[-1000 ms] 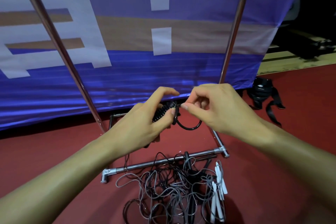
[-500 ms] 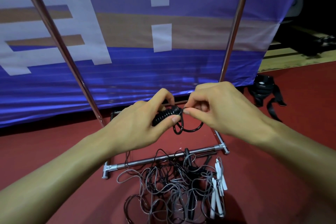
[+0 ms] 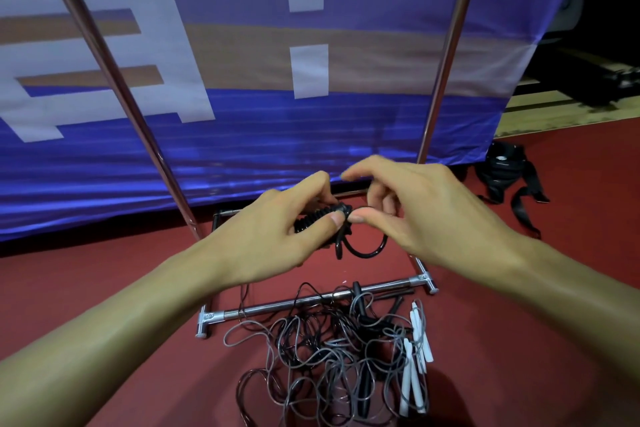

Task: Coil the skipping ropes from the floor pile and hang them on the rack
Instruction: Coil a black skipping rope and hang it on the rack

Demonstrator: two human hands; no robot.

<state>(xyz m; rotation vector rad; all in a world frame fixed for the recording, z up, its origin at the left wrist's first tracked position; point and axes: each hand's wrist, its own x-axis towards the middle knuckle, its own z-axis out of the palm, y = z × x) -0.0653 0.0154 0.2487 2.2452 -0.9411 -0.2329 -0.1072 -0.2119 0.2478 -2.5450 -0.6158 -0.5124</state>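
Skipping rope [image 3: 320, 218], black and wound tight round its handle, held at mid-frame above the red floor [image 3: 519, 340]. Gripped in the left hand [image 3: 273, 239], thumb pressed on the coil; tail loop [image 3: 363, 250] hanging just below. Pinched at its right end by the right hand [image 3: 415, 215], thumb and fingers closed on the cord. Near, on the floor, the tangled pile [image 3: 332, 357] of grey and black ropes, white handles [image 3: 414, 364] at its right edge, lying against the rack [image 3: 311, 302] base bar. Behind, a blue banner [image 3: 311, 132].
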